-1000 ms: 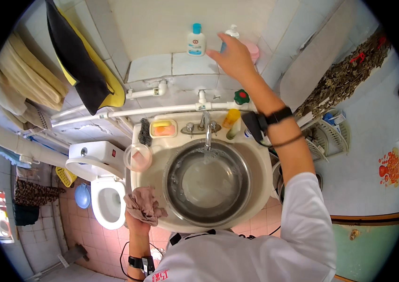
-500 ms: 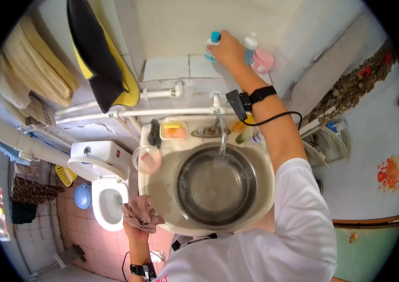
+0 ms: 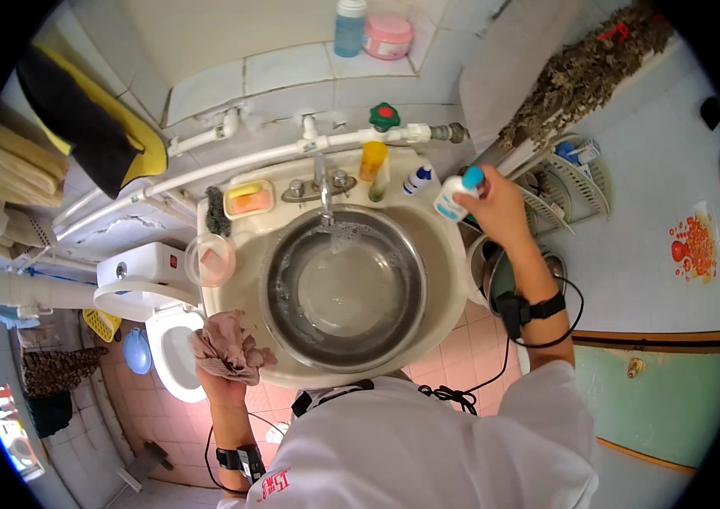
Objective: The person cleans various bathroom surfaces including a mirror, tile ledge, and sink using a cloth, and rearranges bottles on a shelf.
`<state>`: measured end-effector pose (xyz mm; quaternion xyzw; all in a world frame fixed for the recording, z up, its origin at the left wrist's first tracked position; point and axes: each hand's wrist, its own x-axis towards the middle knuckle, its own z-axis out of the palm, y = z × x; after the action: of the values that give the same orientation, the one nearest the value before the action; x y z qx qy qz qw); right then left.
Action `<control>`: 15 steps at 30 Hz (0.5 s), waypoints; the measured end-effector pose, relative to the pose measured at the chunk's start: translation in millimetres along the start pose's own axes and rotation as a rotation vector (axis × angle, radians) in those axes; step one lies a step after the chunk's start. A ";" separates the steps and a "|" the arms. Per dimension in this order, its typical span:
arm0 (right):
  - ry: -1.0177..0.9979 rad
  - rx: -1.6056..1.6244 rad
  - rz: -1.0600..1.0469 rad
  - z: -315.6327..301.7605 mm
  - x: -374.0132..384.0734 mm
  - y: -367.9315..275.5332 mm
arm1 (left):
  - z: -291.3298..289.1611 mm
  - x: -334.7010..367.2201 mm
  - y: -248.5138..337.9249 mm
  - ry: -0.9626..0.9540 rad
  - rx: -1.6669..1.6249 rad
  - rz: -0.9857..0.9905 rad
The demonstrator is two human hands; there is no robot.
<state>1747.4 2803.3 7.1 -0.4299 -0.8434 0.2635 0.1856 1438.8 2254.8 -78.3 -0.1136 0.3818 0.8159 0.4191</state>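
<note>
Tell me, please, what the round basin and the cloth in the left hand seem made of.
Round basin: likely metal, perhaps stainless steel, shiny; grey sides with bright reflections.
Cloth: probably textile, matt; soft crumpled folds, fibre unclear.

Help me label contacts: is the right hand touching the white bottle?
Touching: the head view shows the right hand holding the white bottle near its blue cap.

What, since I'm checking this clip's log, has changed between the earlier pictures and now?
The right hand took hold of the white bottle on the ledge and brought it down and rightward, near the sink's far right corner. The left hand still holds the cloth; the blue bottle and pink jar stayed on the ledge.
</note>
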 end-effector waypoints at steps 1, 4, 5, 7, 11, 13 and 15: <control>0.020 -0.016 0.043 1.9 -15.7 34.7 | 14.3 -1.0 -9.9 -0.034 0.018 -0.016; 0.028 -0.059 0.180 8.6 -47.7 130.6 | 68.3 -8.7 -43.9 0.103 0.012 -0.070; 0.026 -0.066 0.215 12.7 -53.6 158.4 | 79.4 -10.3 -55.4 0.159 0.007 -0.084; 0.070 -0.062 0.214 21.7 -53.5 198.5 | 84.5 -12.8 -74.9 -0.148 -0.076 -0.127; 0.070 -0.013 0.202 37.9 -48.5 237.3 | 118.0 -26.5 -115.6 0.029 0.051 -0.065; 0.058 -0.019 0.207 44.7 -44.7 240.8 | 116.9 -30.2 -126.9 0.068 0.087 -0.055; 0.050 -0.036 0.204 49.9 -38.4 249.6 | 113.1 -31.8 -135.7 0.083 0.081 -0.049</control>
<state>1898.6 2880.2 -186.5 -0.5233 -0.7950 0.2548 0.1712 1578.4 2365.5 -56.6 -0.1395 0.4289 0.7837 0.4271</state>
